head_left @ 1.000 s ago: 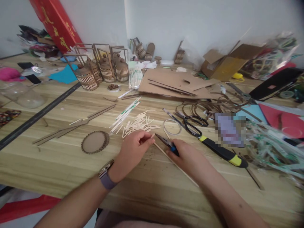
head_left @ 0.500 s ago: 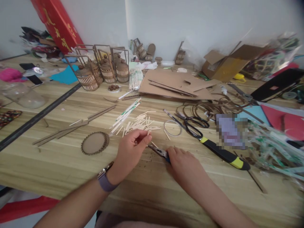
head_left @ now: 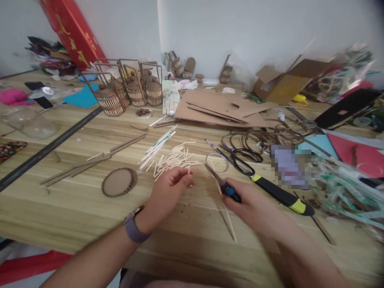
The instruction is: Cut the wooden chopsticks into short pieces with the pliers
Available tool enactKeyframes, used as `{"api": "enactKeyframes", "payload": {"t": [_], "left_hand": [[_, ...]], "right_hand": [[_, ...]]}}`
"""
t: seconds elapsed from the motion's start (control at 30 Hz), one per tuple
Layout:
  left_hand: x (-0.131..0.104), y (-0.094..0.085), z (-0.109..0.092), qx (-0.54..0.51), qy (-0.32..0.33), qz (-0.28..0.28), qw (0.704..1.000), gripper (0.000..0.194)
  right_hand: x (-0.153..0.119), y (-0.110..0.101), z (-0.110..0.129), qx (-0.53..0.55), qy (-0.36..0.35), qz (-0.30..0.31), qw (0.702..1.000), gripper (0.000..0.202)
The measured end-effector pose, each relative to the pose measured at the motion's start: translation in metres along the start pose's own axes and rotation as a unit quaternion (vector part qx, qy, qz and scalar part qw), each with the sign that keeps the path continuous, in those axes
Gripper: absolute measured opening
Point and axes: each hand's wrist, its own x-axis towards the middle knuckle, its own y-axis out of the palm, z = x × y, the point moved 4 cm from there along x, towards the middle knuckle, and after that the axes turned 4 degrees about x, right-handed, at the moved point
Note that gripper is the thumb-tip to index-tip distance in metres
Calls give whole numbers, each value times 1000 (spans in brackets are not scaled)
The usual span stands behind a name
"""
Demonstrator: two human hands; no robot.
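My left hand (head_left: pixel 169 186) is closed in a pinch near the pile of short wooden sticks (head_left: pixel 177 158), with the pale tip of a short wooden stick (head_left: pixel 189 171) showing at its fingertips. My right hand (head_left: pixel 252 204) is wrapped round a pair of long-nosed pliers (head_left: pixel 219 181) with dark, blue-marked handles. A longer thin wooden stick (head_left: pixel 229 224) slants past the pliers and beneath my right fingers; whether the fingers also grip it, I cannot tell. Left of my left hand lie round brown discs with scalloped rims (head_left: pixel 118 182).
Scissors (head_left: pixel 243 158), a wire ring (head_left: pixel 217 163) and a black-and-yellow handled tool (head_left: pixel 282 194) lie to the right. Paper-wrapped chopsticks (head_left: pixel 159 145) rest behind the pile. Several small lidded baskets (head_left: pixel 111 102), cardboard sheets (head_left: pixel 207 106) and a box (head_left: pixel 279 86) stand further back.
My right hand has moved right and turned, swinging the pliers' jaws up and away from my left fingers. The longer stick now shows alongside it. My left hand has barely moved.
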Motion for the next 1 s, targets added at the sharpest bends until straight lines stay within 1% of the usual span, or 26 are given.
{"api": "enactKeyframes", "payload": {"t": [0.07,0.17,0.23,0.27,0.33,0.37,0.5,0.57,0.63,0.73,0.87,0.9,0.93,1.0], "left_hand": [[-4,13,0,-4,-17,80,997,19],[-15,33,3,-19,-35,215,976,21],[-21,42,6,-37,-49,265,962,23],[-23,45,8,-45,-57,276,958,24],[-25,47,10,-53,-69,281,956,25],[-26,47,11,-54,-72,281,955,25],[-25,44,9,-47,-68,290,954,22],[-24,42,7,-40,-66,281,957,21],[-24,40,5,-25,-64,269,961,21],[-23,40,3,3,-56,266,962,24],[-21,39,1,-12,-41,272,961,27],[-19,37,0,-24,-40,257,965,27],[-16,33,0,-38,-41,231,971,26],[-8,23,1,-79,-49,152,984,24]], "right_hand": [[2,-8,-3,125,8,-49,991,8],[6,-10,-11,287,38,-138,947,18],[8,-6,-16,344,56,-178,920,23],[9,-4,-17,362,64,-191,910,26],[11,0,-19,383,71,-207,897,29],[11,2,-20,385,70,-209,896,30],[12,4,-21,351,49,-193,915,25],[12,4,-21,336,38,-190,922,23],[12,4,-20,328,29,-193,924,23],[12,4,-18,311,27,-199,929,24],[12,5,-18,303,27,-207,930,30],[13,5,-19,317,31,-211,924,32],[13,5,-20,342,37,-218,913,34],[13,3,-25,418,45,-234,876,36]]}}
